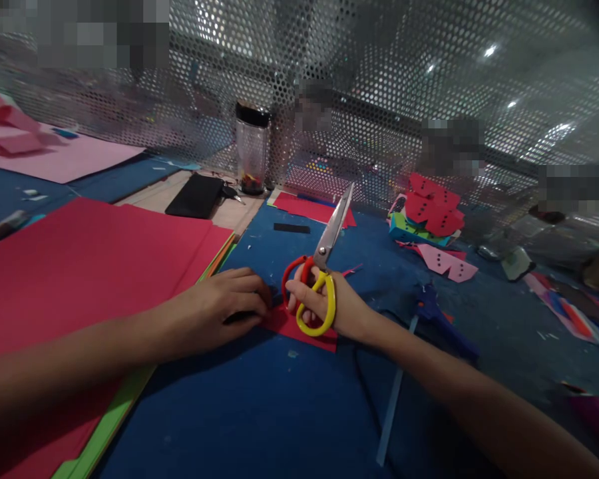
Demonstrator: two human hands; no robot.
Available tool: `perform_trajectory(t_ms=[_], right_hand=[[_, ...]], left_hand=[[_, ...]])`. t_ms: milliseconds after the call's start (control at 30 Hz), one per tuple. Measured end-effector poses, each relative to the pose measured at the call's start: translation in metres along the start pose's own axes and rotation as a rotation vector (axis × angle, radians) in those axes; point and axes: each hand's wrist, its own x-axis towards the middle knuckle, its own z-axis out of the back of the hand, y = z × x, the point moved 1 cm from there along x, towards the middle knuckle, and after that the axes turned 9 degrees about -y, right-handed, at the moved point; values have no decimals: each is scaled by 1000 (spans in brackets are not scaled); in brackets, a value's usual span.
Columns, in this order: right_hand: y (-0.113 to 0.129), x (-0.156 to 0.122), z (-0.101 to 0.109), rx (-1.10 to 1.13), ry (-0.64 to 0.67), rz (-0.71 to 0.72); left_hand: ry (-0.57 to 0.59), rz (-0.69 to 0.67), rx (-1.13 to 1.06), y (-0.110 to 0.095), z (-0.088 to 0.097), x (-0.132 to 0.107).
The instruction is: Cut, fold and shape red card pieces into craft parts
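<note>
My right hand [347, 306] is wrapped round a pair of scissors [332, 229], one handle loop red and the other yellow. The closed metal blades point up and away from me. Beneath the handles, a small red paper piece [299, 329] lies on the blue table [259, 412]. The curled fingers of my left hand [224, 306] rest at the left end of this piece, thumb and fingers drawn together on it. Their tips are partly hidden. Under my left forearm spreads a stack of large coloured sheets [104, 259], red on top with green and orange edges showing.
A hot glue gun [444, 319] with a pale stick lies right of my right hand. Cut red and pink paper shapes [434, 206] are piled behind it. At the back are a lidded bottle [253, 146], a black pouch [197, 195], keys [233, 193] and a perforated metal screen [379, 66].
</note>
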Motion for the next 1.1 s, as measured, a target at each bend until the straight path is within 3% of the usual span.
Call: perform_trajectory(t_ms=[400, 633, 1100], right_hand=[[-2, -6, -14, 142, 40, -57], [1, -4, -3, 71, 63, -43], [0, 5, 31, -85, -57, -31]], left_hand=[[12, 25, -15, 1, 0, -1], [15, 16, 9, -1, 1, -1], [6, -7, -7, 4, -2, -4]])
